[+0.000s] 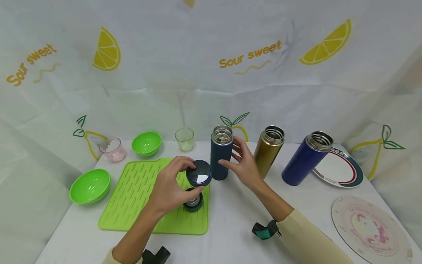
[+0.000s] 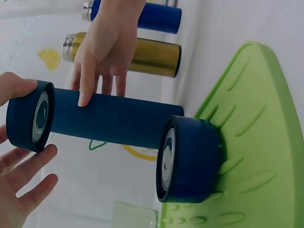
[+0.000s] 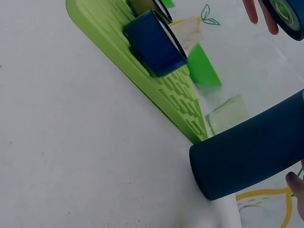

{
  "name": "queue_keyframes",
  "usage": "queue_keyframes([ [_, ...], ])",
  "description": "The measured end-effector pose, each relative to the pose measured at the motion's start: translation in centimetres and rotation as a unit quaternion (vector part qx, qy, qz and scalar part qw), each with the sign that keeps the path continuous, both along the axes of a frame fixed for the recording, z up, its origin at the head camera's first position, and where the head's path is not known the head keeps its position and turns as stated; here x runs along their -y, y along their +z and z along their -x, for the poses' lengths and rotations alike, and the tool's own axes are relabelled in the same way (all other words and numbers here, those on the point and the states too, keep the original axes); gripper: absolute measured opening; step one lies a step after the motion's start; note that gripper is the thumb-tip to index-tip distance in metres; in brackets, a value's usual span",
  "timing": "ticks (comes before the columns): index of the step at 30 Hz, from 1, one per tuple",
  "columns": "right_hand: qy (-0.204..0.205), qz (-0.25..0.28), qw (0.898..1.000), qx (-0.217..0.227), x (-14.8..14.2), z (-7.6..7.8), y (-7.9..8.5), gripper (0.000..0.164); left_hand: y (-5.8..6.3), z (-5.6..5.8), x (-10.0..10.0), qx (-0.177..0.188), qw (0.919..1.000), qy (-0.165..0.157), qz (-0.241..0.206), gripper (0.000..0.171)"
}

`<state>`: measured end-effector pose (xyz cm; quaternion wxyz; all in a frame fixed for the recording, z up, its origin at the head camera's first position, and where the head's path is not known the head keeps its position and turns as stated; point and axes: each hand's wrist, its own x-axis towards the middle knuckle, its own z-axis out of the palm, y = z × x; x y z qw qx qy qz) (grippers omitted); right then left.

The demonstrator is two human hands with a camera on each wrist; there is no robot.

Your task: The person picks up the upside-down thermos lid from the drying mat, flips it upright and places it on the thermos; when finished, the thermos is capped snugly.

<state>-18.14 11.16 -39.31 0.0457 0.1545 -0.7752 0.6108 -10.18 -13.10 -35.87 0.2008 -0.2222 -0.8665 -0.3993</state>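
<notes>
My left hand (image 1: 169, 185) pinches a dark blue bottle lid (image 1: 199, 172) by its rim, thumb below and fingers above, just left of an uncapped dark teal insulated bottle (image 1: 219, 156). That bottle stands upright on the table with its steel mouth bare. Around its right side my right hand (image 1: 244, 165) grips it, thumb across the front and fingers toward the back. A second blue lid (image 2: 197, 159) sits on the green mat (image 1: 128, 198), below the held one. Partly hidden behind it in the right wrist view is an olive-gold lid (image 3: 145, 5).
Right of the teal bottle stand an uncapped gold bottle (image 1: 268, 154) and a blue bottle (image 1: 301, 163), beside a rimmed plate (image 1: 357, 174). A round pink-patterned board (image 1: 346, 220) lies nearer. Green bowls (image 1: 89, 186), a pink glass (image 1: 113, 150) and a clear glass (image 1: 184, 139) stand left.
</notes>
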Motion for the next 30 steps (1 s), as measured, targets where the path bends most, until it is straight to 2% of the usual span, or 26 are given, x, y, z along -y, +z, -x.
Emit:
queue_keyframes([
  [11,0.012,0.004,0.998,0.056,0.3,0.7,-1.6,0.092,-0.7,-0.1,0.2,0.027,0.9994,-0.006,-0.019,0.051],
  [21,0.010,-0.002,0.999,0.035,0.1,0.5,-1.7,0.090,-1.0,0.2,0.2,0.016,0.9997,-0.008,-0.019,0.050],
  [26,0.019,-0.007,0.999,0.029,-0.3,0.4,-1.4,0.089,-0.6,0.5,0.4,0.005,0.9999,-0.004,-0.014,0.049],
  [30,0.028,-0.024,0.999,0.034,-0.6,0.3,-0.9,0.089,0.4,1.1,0.8,-0.009,0.9999,-0.003,-0.013,0.048],
])
